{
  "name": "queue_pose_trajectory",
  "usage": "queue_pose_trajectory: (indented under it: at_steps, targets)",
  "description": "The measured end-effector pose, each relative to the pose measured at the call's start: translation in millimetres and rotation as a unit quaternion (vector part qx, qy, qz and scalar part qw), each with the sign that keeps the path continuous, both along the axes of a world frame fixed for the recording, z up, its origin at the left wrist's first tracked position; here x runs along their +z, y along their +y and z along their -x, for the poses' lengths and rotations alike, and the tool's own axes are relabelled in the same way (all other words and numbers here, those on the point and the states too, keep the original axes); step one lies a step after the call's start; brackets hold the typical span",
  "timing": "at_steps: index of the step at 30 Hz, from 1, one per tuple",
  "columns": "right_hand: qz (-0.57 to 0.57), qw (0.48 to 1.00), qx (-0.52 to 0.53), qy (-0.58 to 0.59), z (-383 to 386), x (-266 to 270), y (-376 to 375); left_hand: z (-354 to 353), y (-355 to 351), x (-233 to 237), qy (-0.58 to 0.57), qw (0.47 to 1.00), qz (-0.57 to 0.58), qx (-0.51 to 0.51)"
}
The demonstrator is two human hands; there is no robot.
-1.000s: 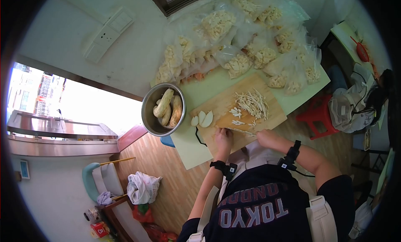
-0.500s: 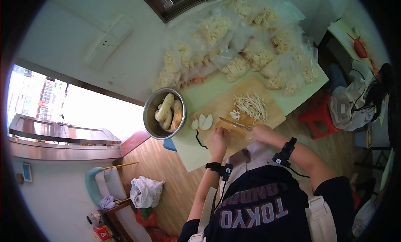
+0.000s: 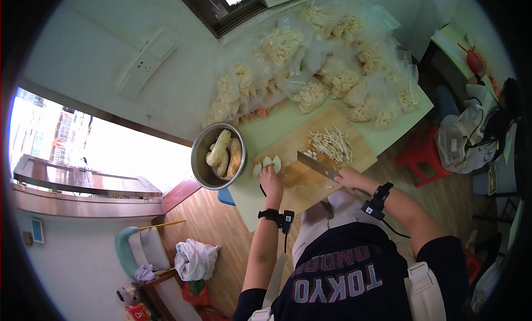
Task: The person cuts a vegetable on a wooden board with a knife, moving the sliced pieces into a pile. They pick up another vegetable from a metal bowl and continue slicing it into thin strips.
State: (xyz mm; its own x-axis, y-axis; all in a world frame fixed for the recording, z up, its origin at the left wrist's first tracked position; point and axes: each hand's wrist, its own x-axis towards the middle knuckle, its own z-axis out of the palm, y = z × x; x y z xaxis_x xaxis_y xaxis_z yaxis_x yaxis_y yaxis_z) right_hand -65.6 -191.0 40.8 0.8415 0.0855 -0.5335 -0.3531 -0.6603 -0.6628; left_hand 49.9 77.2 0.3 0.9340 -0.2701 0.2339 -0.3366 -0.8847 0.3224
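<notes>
My right hand [image 3: 349,178] is closed round the handle of a kitchen knife [image 3: 316,165], its blade slanting up and left over the wooden cutting board [image 3: 352,124]. At the board's left end, the fingers of my left hand [image 3: 271,181] are closed on one of the pale vegetable slices [image 3: 276,163]. Their tips are partly hidden among the slices. A heap of thin white strips [image 3: 332,145] lies on the far right of the board. A few short cut pieces [image 3: 310,154] sit beside the blade.
A metal bowl [image 3: 195,166] with several peeled, long root vegetables stands left of the board. Clear plastic bags of pale cut pieces [image 3: 310,93] crowd the back of the green table [image 3: 382,138]. A red stool [image 3: 419,160] stands to the right.
My left hand has moved left and forward from the board's near edge to the slices. The knife has lifted and turned so that its blade face shows more.
</notes>
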Motion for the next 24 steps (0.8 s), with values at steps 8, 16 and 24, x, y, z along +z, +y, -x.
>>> queue_pose_trajectory:
  at_steps: [8, 16, 24]
  targets:
    - [0.002, 0.998, -0.06, -0.011, 8, 8, -28, 3, -3, 9, -0.008, 1.0, 0.009, 0.001]
    - [0.018, 0.998, 0.021, -0.055, -1, 0, -3, 12, -30, 25, 0.134, 0.952, 0.271, 0.042]
    - [0.024, 0.996, -0.088, -0.01, -6, 13, -11, 29, -61, 45, 0.054, 0.98, 0.185, -0.045]
